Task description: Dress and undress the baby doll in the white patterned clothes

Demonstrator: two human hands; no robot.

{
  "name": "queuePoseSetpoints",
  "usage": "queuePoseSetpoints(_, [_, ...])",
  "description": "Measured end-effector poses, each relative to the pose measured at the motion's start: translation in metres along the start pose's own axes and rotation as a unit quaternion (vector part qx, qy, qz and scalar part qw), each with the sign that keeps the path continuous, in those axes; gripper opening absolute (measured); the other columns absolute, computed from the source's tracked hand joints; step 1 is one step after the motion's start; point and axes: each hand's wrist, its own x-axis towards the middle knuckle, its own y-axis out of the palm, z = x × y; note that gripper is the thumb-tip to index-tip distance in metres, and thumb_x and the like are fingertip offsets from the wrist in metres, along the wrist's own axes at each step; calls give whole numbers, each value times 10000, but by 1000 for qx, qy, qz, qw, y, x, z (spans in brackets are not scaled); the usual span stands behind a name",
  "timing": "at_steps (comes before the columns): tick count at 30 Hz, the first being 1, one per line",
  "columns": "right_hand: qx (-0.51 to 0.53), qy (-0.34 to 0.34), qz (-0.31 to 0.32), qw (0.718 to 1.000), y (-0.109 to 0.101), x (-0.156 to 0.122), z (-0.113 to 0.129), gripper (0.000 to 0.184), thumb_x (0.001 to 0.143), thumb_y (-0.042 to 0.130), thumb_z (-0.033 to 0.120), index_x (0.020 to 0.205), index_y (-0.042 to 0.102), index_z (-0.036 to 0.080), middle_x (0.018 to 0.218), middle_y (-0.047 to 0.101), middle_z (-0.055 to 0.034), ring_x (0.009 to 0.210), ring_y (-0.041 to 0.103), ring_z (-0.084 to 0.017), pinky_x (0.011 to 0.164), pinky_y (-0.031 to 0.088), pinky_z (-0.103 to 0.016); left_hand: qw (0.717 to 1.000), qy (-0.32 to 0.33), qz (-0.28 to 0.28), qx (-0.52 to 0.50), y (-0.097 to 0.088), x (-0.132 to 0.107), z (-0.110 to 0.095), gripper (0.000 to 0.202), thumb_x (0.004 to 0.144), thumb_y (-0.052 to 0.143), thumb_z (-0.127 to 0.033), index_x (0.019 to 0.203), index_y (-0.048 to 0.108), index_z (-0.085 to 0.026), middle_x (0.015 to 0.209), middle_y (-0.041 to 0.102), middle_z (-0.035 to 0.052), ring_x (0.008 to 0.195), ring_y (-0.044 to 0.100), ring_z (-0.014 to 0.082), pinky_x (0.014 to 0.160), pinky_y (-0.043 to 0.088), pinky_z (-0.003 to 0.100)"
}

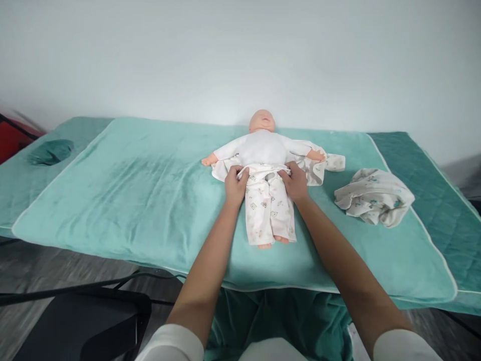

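Note:
A baby doll [263, 145] lies on its back on a teal blanket [143, 185], head toward the wall, in a white top and printed white trousers [269, 210]. My left hand [235, 184] is closed on the trousers' waistband at the doll's left-of-frame hip. My right hand [294, 181] grips the waistband on the other side. A printed cloth [323, 168] lies spread under the doll's torso and arm.
A crumpled printed garment [374, 196] lies on the blanket to the right. The bed's darker quilted cover [432, 185] shows at the right edge, with a face hole [50, 151] at far left. A black chair [86, 323] stands below left.

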Motion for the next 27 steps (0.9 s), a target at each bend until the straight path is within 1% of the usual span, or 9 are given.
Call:
queuePoseSetpoints(6, [-14,-3,-34,999,5,1,2,340,877,542,585,859,525,246,760,627,-21,761,573,-237,725,430,-350,1000,28,4,6,4,12,3,217,941,615,-422,887,580,-214,839,631,-5,773,558,145,738,432,267])
queuePoseSetpoints(9, [-28,5,-46,999,7,0,4,342,891,538,587,877,518,246,779,626,-27,764,573,-242,737,440,-360,1000,23,9,0,5,16,3,224,945,609,-433,902,586,-214,849,641,0,784,572,148,752,445,274])
queuePoseSetpoints(12, [-45,3,-56,997,6,-2,5,324,899,526,570,882,521,246,786,625,-34,778,569,-252,744,443,-367,999,11,30,-34,3,12,3,253,931,620,-467,983,602,-220,931,654,12,871,605,162,824,481,286])
queuePoseSetpoints(14, [-53,5,-62,997,5,-4,5,311,901,520,558,881,524,248,792,635,-39,790,570,-257,744,440,-366,996,7,68,-64,0,5,1,350,880,682,-481,1105,584,-232,1053,650,28,985,620,183,896,500,304])
queuePoseSetpoints(16, [-55,9,-62,997,4,-5,5,308,901,522,555,878,528,248,807,651,-45,805,576,-261,745,437,-364,991,10,107,-82,-3,-2,0,550,791,776,-476,1224,528,-245,1186,612,52,1113,604,213,971,501,332])
queuePoseSetpoints(18, [-55,13,-57,997,4,-5,6,312,904,526,560,873,530,249,813,662,-49,813,582,-264,745,436,-363,989,8,120,-82,-4,-7,-1,687,722,837,-456,1270,479,-248,1257,568,69,1187,579,236,1020,490,356])
queuePoseSetpoints(20, [-54,14,-47,997,3,-5,7,321,904,527,568,867,526,249,809,664,-51,808,586,-264,743,432,-362,991,-3,112,-70,-4,-9,-3,696,706,852,-442,1252,468,-242,1244,562,70,1181,578,240,1027,483,368])
queuePoseSetpoints(24, [-43,3,-26,999,1,-6,9,339,894,513,580,836,510,246,794,649,-52,796,583,-258,741,414,-358,994,-30,99,-22,-4,-7,-6,597,717,842,-434,1158,493,-233,1106,593,42,1064,590,225,948,480,366])
queuePoseSetpoints(27, [-35,-7,-24,999,-3,-12,9,344,882,512,577,795,497,245,750,617,-35,765,562,-238,728,397,-348,996,-30,84,31,-4,-6,-7,474,726,826,-438,1014,518,-222,986,580,21,976,569,210,885,463,350])
